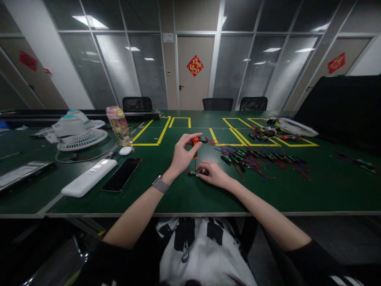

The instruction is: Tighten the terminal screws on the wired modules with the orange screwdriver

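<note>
My left hand (185, 153), with a watch on its wrist, is closed around the orange and black handle of a screwdriver (195, 149). The screwdriver stands upright, its thin shaft pointing down at a small green circuit board (193, 173) on the table. My right hand (213, 174) lies low on the table, its fingers closed on the right end of that board. Whether the tip sits in a screw is too small to tell. Just beyond the screwdriver handle lies another small board (203, 139) with red and blue wires.
A heap of wired circuit boards (262, 155) spreads to the right. On the left are a phone (122, 174), a white power strip (89, 178), a drink bottle (119, 126) and white fans (80, 133). Yellow tape (145, 144) marks the green table (184, 198). A black screen (342, 111) stands right.
</note>
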Demonstrator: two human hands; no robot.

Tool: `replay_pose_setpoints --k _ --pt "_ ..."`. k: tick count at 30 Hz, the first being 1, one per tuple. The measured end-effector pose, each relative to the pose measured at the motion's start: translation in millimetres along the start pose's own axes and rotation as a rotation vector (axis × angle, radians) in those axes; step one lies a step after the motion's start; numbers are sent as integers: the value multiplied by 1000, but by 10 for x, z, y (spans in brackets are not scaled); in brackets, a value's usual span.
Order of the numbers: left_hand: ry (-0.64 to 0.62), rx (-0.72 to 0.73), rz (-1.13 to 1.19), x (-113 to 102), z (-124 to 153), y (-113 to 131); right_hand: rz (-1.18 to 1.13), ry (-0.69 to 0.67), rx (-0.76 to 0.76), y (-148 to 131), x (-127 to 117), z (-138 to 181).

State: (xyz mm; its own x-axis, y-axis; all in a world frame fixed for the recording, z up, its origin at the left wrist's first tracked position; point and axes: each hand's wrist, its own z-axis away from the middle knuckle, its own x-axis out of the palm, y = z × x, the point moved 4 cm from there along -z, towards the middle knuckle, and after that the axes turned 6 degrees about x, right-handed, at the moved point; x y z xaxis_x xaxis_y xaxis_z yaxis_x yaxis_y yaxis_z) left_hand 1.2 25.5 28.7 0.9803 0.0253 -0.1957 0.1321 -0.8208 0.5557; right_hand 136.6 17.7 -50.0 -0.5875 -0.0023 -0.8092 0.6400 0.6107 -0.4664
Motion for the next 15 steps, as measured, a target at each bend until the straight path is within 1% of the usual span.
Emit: replay_pose_setpoints --k 3,7,9,15 --pt "11 9 -32 -17 -5 24 5 0 5 4 1 -1" --pt "-24 -19 62 9 -6 12 7 -7 17 0 0 -1" --pt "-16 -29 75 14 -1 0 7 -6 18 2 0 1" --pt "27 8 -33 -29 -4 28 5 -1 15 18 10 1"
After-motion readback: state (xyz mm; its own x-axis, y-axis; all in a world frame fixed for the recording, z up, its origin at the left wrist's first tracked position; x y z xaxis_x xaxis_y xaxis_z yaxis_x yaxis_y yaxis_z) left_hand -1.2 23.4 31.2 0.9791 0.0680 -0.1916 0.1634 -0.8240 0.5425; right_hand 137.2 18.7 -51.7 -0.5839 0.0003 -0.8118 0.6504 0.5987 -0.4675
